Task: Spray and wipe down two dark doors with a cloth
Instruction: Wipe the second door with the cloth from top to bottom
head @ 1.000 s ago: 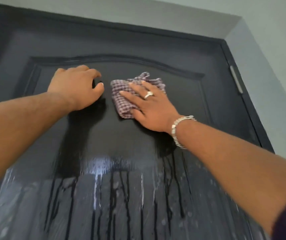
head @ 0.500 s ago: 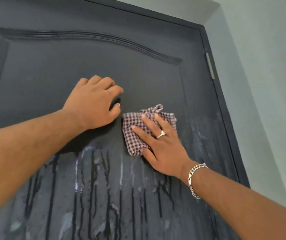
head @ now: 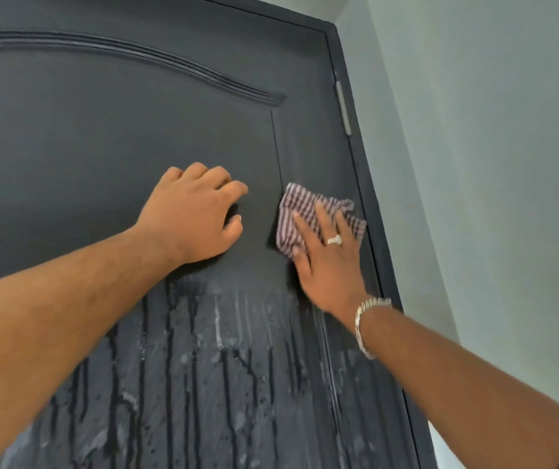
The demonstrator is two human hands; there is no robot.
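Note:
The dark door [head: 108, 137] fills the view, dry and matt in its upper panel, with pale spray streaks [head: 217, 353] running down the lower part. My right hand [head: 328, 258] presses a purple-and-white checked cloth [head: 296, 211] flat against the door near its right edge, fingers straight on top of it. My left hand [head: 193, 214] rests on the door just left of the cloth, fingers curled under, nothing visible in it. No spray bottle is in view.
The door frame [head: 383, 252] runs down the right side with a silver hinge [head: 342, 106] near the top. A pale grey-green wall [head: 481, 164] lies right of the frame. An arched moulding [head: 169, 59] crosses the upper door.
My right hand has slid the cloth down and to the right, from the middle of the panel to the door's right edge. My left hand has moved down the door beside it.

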